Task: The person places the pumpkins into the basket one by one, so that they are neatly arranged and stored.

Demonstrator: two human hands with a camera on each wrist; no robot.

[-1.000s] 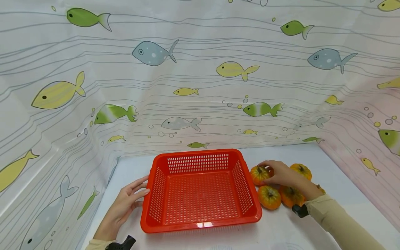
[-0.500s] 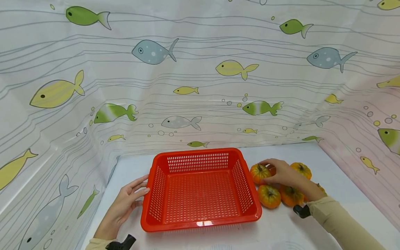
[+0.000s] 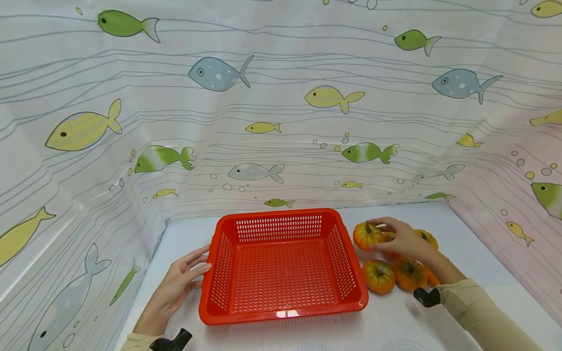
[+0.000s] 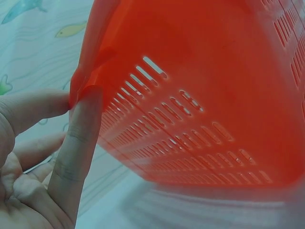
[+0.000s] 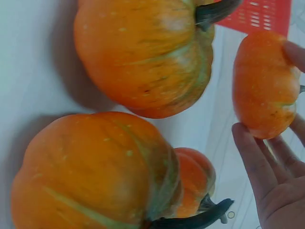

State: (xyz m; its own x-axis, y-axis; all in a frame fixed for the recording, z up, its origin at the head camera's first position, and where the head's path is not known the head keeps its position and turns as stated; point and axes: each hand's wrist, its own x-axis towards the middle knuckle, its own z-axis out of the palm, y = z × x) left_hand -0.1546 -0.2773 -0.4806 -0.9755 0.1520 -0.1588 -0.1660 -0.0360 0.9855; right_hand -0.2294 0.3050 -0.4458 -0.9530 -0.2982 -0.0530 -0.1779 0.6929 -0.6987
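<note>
1. Pinching pumpkin point(image 3: 367, 237) in right hand point(image 3: 400, 239), just beside basket point(image 3: 246, 320).
2. Resting left hand point(image 3: 177, 280), loosely spread, against basket's rim.
3. Probably firm, fairly light, slightly slippery; best to grip pumpkin across sides.

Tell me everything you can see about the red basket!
The basket is bright red and looks like shiny plastic. It is a wide, roughly rectangular shape with rounded corners and a smooth, solid rim. Its walls have rows of narrow slots, and its floor is dotted with little holes. It stands upright, with nothing inside, on the white table. The person's left hand touches its left rim. Pumpkins sit by its right side; I can't tell if any touches it.
</note>
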